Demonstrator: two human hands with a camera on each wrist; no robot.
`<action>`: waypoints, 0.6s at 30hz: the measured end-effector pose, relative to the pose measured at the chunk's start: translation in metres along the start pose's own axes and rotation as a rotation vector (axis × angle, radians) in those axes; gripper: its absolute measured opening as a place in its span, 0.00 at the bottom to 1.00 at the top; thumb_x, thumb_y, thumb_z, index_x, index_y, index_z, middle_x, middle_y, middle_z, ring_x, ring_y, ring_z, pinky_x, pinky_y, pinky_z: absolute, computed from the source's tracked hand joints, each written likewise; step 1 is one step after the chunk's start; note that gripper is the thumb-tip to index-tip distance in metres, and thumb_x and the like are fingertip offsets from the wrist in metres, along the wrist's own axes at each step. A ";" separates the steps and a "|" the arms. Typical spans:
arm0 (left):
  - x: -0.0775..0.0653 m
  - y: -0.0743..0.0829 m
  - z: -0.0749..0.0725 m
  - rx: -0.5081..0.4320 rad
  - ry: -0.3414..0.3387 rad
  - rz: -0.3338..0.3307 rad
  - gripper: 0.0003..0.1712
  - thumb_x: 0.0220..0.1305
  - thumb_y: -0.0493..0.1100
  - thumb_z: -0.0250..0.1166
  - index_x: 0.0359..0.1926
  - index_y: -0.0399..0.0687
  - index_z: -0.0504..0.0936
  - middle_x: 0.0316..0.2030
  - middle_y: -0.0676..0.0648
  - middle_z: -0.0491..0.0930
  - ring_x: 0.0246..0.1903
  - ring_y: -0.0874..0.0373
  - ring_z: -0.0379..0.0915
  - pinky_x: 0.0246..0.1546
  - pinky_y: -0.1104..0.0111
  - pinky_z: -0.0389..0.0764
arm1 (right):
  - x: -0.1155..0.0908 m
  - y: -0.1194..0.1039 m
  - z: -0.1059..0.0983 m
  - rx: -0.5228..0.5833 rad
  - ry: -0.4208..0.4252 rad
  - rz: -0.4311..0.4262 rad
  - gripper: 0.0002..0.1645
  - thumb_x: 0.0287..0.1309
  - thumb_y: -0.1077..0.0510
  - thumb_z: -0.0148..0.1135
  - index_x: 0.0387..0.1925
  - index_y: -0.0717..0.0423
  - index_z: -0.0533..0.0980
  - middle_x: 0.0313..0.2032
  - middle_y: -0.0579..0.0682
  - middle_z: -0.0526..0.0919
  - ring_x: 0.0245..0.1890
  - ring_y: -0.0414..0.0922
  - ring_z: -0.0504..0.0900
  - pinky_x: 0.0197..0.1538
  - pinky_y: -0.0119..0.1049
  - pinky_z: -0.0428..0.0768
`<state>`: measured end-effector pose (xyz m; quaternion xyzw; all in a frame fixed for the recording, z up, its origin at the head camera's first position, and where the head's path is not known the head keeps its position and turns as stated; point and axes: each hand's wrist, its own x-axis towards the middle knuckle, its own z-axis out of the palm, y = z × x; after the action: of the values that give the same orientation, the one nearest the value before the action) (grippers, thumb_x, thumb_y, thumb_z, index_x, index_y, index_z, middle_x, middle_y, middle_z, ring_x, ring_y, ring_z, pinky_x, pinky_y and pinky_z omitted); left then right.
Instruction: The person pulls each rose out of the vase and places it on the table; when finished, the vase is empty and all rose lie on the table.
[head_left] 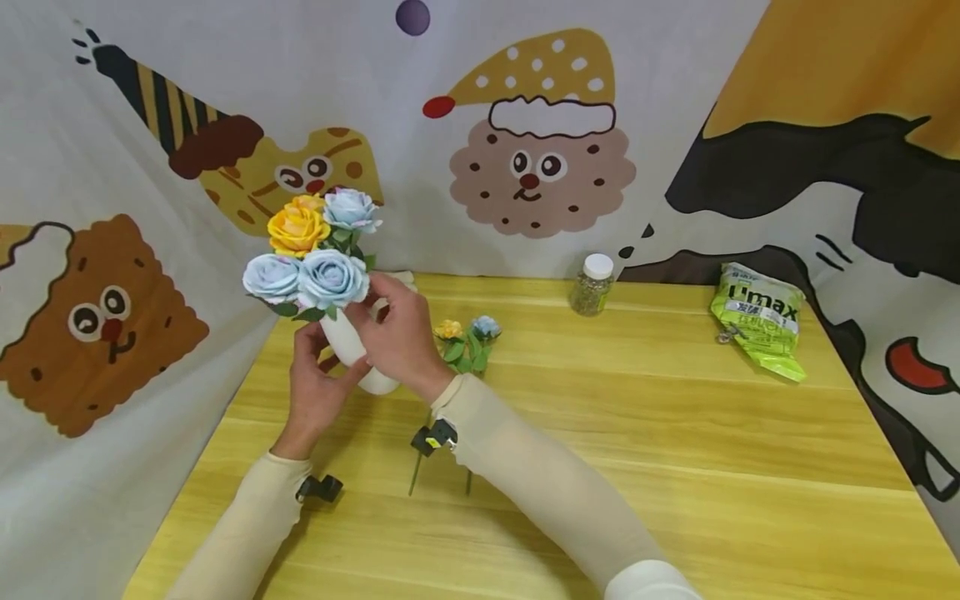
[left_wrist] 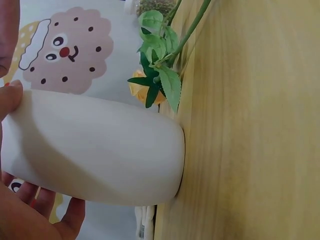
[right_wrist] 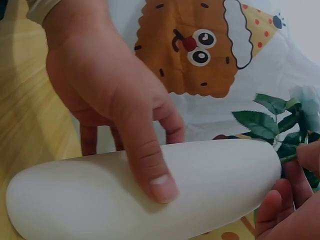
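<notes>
A white vase stands on the table with its base down, its smooth body large in both wrist views. Curled round its body is my left hand, the thumb lying along the side in the right wrist view. Out of its mouth rise an orange-yellow rose and several pale blue roses with green leaves. At the mouth my right hand pinches a rose stem; which bloom it bears I cannot tell. Two more stems, a yellow rose and a blue rose, lie right of the vase.
A white-lidded jar stands near the back edge of the wooden table. Further right lies a green packet. Something white shows behind the vase. A cartoon-printed cloth hangs along the back and left.
</notes>
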<state>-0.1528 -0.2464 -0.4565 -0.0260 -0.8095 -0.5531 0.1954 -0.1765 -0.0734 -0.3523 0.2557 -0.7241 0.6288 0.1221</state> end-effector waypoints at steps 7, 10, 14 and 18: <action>0.001 0.001 0.001 -0.003 0.004 -0.009 0.46 0.60 0.39 0.80 0.72 0.48 0.63 0.62 0.52 0.72 0.59 0.61 0.70 0.57 0.75 0.77 | 0.004 -0.006 -0.005 0.150 0.076 -0.043 0.17 0.71 0.67 0.63 0.59 0.63 0.78 0.51 0.60 0.86 0.50 0.51 0.86 0.49 0.29 0.86; 0.002 0.001 0.001 -0.014 0.012 -0.005 0.46 0.59 0.39 0.80 0.73 0.49 0.64 0.61 0.52 0.73 0.58 0.61 0.71 0.55 0.75 0.78 | 0.006 -0.008 -0.007 0.230 0.110 -0.063 0.19 0.71 0.67 0.63 0.61 0.64 0.76 0.54 0.61 0.84 0.52 0.53 0.86 0.49 0.33 0.88; 0.002 0.001 0.002 -0.030 0.024 -0.004 0.46 0.58 0.37 0.80 0.72 0.47 0.65 0.59 0.51 0.74 0.57 0.60 0.72 0.53 0.77 0.78 | 0.009 -0.010 -0.010 0.306 0.151 -0.086 0.21 0.73 0.65 0.63 0.63 0.65 0.74 0.56 0.63 0.83 0.52 0.55 0.86 0.48 0.38 0.89; 0.002 0.000 0.002 -0.022 0.029 -0.005 0.45 0.58 0.38 0.80 0.72 0.46 0.65 0.60 0.50 0.74 0.57 0.61 0.72 0.53 0.77 0.78 | 0.011 -0.011 -0.015 0.348 0.199 -0.122 0.18 0.73 0.67 0.62 0.60 0.67 0.73 0.51 0.68 0.84 0.51 0.61 0.87 0.48 0.44 0.90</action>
<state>-0.1549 -0.2447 -0.4565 -0.0182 -0.8006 -0.5626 0.2053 -0.1824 -0.0624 -0.3346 0.2530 -0.5720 0.7581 0.1846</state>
